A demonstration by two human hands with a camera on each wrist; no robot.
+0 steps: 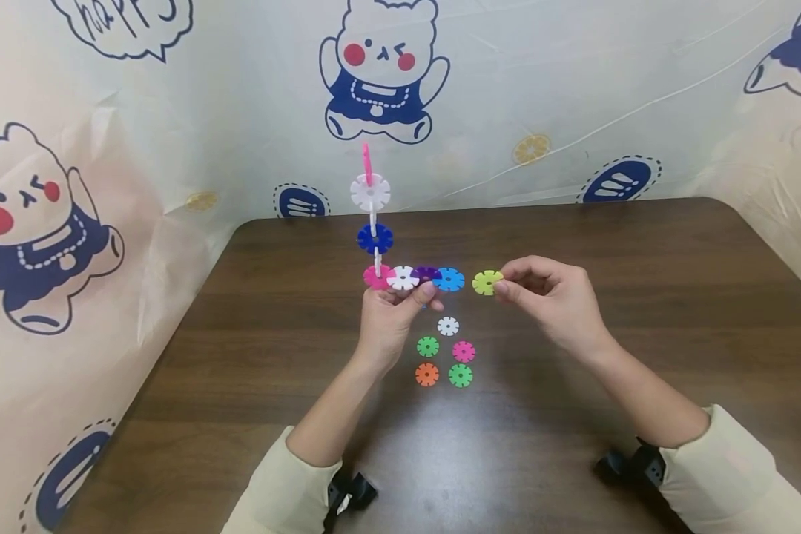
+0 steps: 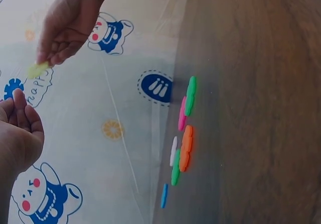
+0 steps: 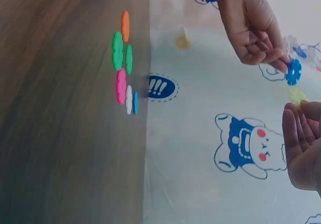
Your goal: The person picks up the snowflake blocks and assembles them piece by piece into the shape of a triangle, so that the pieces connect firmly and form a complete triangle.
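My left hand (image 1: 389,326) grips the lower part of an L-shaped chain of interlocking notched plastic discs. Its upright run has a pink disc seen edge-on at the top, a clear white disc (image 1: 370,193) and a dark blue disc (image 1: 375,239). Along the bottom run pink (image 1: 376,278), white (image 1: 403,278), purple and light blue (image 1: 449,279) discs. Between thumb and fingers, my right hand (image 1: 561,304) pinches a yellow-green notched disc (image 1: 486,282). A small gap parts it from the light blue end disc, also visible in the right wrist view.
Loose discs lie flat on the brown table (image 1: 274,297) below the hands: white (image 1: 448,326), pink (image 1: 463,351), orange (image 1: 427,374), two green ones (image 1: 428,346) and a blue one (image 2: 164,196) partly hidden by the left hand in the head view. A printed sheet (image 1: 240,111) hangs behind.
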